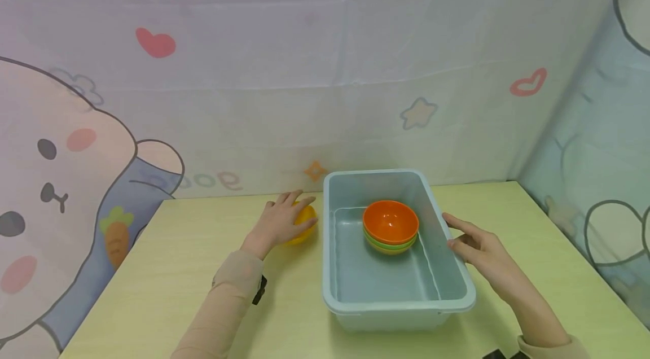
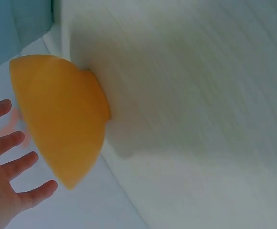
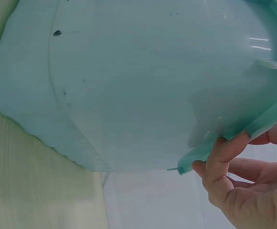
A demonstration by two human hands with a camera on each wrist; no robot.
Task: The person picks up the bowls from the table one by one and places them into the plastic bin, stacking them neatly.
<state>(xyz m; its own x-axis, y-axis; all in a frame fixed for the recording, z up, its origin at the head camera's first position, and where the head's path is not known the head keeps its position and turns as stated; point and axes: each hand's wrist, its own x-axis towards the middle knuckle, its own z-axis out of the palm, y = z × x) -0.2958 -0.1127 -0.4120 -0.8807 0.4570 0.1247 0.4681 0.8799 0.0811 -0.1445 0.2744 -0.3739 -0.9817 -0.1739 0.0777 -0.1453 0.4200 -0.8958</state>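
A yellow bowl (image 1: 306, 225) sits upside down or on its side on the table, just left of a grey-blue plastic tub (image 1: 396, 306). My left hand (image 1: 291, 209) lies over this bowl. In the left wrist view its fingers (image 2: 14, 164) are straight and spread beside the yellow bowl (image 2: 57, 114). Inside the tub is a stack of bowls, an orange bowl (image 1: 390, 220) on top, with green and yellow rims showing below. My right hand (image 1: 464, 237) touches the tub's right rim with loosely extended fingers. In the right wrist view the thumb (image 3: 224, 150) rests against the rim of the tub (image 3: 129, 86).
The pale yellow-green table (image 1: 167, 280) is bordered by a cartoon-printed curtain (image 1: 325, 77) at the back and on both sides. The tub stands lengthwise in the middle of the table, its near end close to me.
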